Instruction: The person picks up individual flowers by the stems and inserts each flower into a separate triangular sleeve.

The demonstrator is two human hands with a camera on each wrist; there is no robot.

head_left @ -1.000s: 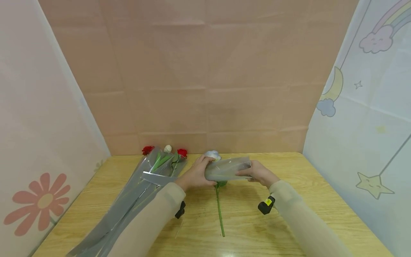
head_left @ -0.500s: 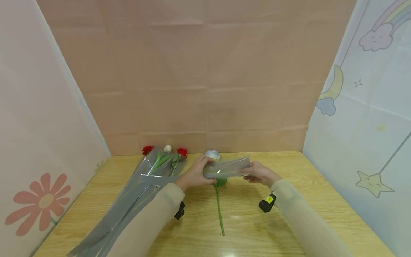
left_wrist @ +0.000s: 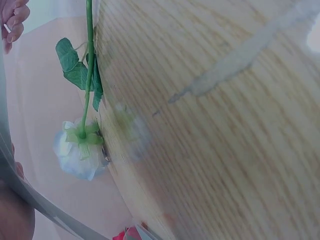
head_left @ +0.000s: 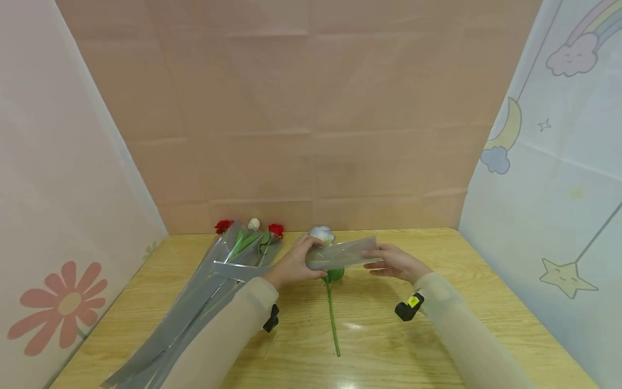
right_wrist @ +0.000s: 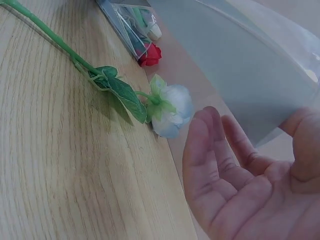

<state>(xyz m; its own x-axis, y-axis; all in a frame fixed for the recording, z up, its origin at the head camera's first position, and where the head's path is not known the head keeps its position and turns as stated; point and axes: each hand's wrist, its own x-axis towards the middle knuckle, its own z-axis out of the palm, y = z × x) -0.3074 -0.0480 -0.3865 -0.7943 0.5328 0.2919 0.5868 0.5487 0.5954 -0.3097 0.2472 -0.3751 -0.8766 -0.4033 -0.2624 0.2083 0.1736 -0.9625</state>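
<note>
A rolled translucent plastic sheet (head_left: 340,255) is held above the table. My left hand (head_left: 297,263) grips its left end, thumb below and fingers over the top. At the right end, my right hand (head_left: 396,262) has its fingers loosely extended and spread from the thumb. In the right wrist view, the corner of the wrapping sheet (right_wrist: 265,100) lies between that thumb and the fingers (right_wrist: 202,145). Under the sheet, a single pale blue-white artificial flower (head_left: 322,234) lies on the table, its green stem (head_left: 332,319) pointing toward me.
On the left of the wooden table (head_left: 369,351) lie wrapped flowers in grey clear plastic (head_left: 194,302): two red blooms (head_left: 275,230) and a white one (head_left: 254,223) show at the far end. A beige backdrop (head_left: 311,119) stands behind, with printed side panels (head_left: 549,178).
My right hand's fingers have loosened from the sheet's right end and shifted slightly right. The roll has flattened and narrowed. My left hand keeps its grip nearly in place.
</note>
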